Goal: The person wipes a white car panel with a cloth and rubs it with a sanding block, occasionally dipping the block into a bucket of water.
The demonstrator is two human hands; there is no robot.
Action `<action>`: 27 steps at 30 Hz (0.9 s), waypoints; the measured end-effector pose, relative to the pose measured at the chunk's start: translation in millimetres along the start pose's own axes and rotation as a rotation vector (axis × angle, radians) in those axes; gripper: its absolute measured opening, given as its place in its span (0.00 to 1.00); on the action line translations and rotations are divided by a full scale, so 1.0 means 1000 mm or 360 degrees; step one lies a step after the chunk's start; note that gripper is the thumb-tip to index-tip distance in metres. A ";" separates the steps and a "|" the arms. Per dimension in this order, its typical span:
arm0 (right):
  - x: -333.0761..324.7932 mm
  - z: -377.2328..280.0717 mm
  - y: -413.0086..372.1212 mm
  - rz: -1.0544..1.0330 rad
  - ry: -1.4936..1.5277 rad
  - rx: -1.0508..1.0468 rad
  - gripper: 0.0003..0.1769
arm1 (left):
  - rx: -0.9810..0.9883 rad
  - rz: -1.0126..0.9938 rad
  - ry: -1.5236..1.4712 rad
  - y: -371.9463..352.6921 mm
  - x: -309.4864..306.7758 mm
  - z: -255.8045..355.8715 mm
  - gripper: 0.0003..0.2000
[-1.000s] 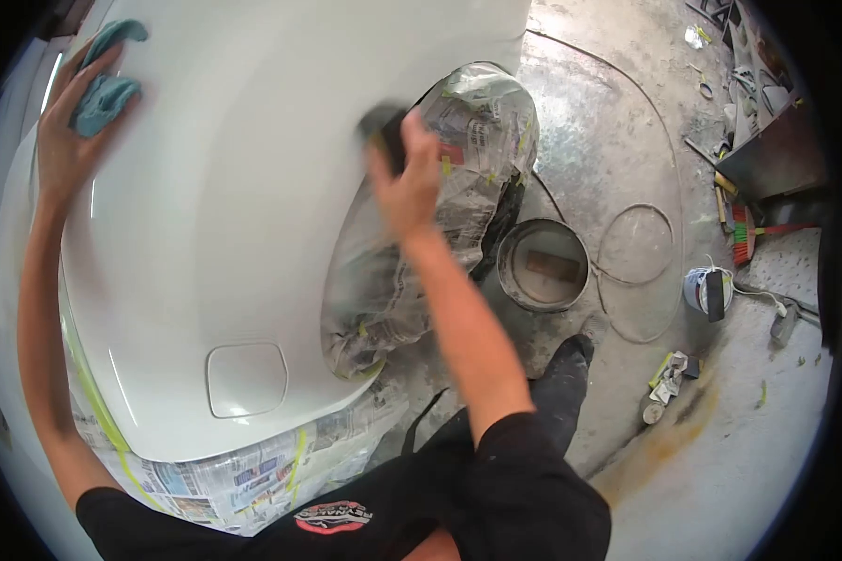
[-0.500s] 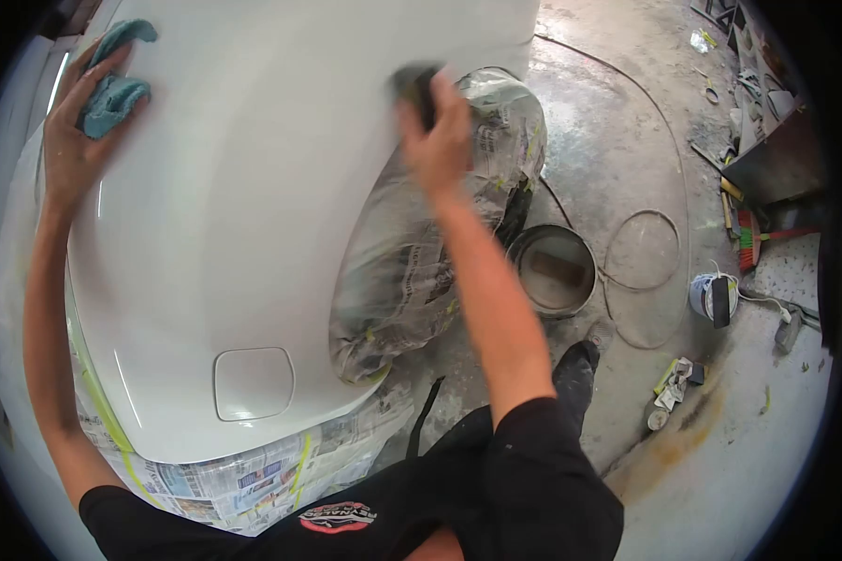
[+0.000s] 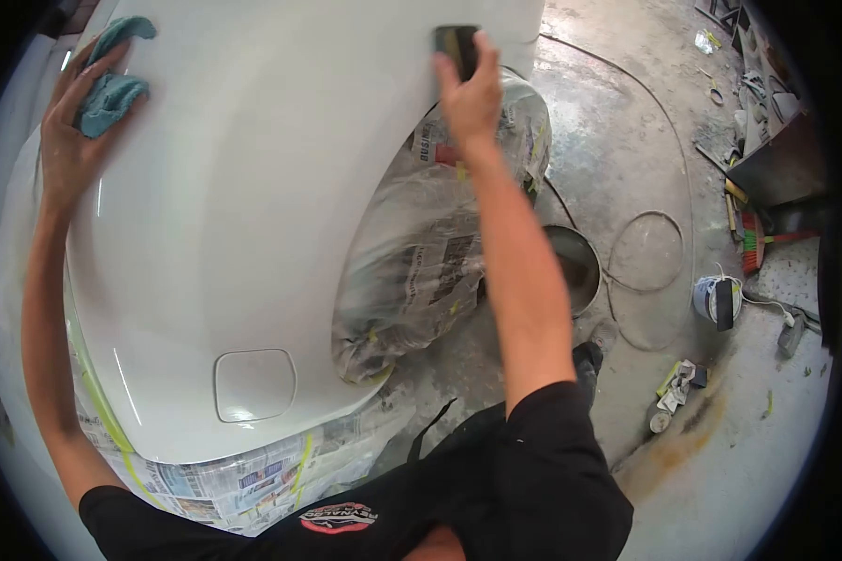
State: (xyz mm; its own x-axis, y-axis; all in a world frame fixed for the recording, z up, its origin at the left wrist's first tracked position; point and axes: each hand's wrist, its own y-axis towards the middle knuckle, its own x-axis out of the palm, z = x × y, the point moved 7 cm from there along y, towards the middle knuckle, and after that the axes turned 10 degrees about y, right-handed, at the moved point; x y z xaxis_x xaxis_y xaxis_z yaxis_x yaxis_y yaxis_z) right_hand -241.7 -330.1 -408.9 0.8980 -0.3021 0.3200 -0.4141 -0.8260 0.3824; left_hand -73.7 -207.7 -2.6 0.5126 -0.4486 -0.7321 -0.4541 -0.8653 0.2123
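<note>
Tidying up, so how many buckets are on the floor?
2: a wide bucket, partly behind the right forearm, and a smaller bucket near the broom. Others may be hidden.

Left arm (image 3: 43, 318) and right arm (image 3: 529, 280) reach forward, well apart; left hand (image 3: 73, 131), right hand (image 3: 472, 105) gripping.

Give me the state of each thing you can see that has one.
Left hand: gripping cloth.
Teal cloth: bunched.
Right hand: gripping block.
Dark block: at the panel's surface.
White panel: glossy.
Panel flap: closed.
Wheel opening: masked with newspaper.
Bucket: open-topped, partly hidden.
Hose: looped on floor.
</note>
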 end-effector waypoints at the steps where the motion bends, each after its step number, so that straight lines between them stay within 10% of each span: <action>1: -0.003 0.018 0.020 -0.0064 0.0002 0.0335 0.38 | 0.0028 0.0022 0.0000 0.002 -0.002 0.000 0.26; 10: 0.011 -0.115 -0.127 -0.0284 0.0005 -0.0852 0.38 | -0.0031 -0.0011 -0.0050 -0.002 0.002 -0.002 0.26; 17: 0.003 0.002 0.023 0.0097 -0.0100 0.0298 0.34 | 0.0047 0.0051 -0.0015 0.001 0.001 0.000 0.26; 24: 0.000 -0.068 -0.112 -0.0117 0.0145 -0.0484 0.40 | 0.0022 0.0003 -0.0042 0.001 0.000 0.000 0.25; 27: -0.003 0.015 -0.019 0.0161 0.0038 0.0024 0.37 | 0.0031 -0.0050 0.0032 0.000 0.001 -0.004 0.25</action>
State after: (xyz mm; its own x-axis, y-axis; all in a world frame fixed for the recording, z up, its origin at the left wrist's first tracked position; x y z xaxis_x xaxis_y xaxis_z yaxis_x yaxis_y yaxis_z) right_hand -234.4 -320.3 -430.0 0.8477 -0.3730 0.3772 -0.5001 -0.7990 0.3339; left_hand -70.2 -208.7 -1.0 0.5412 -0.4258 -0.7252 -0.4514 -0.8746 0.1767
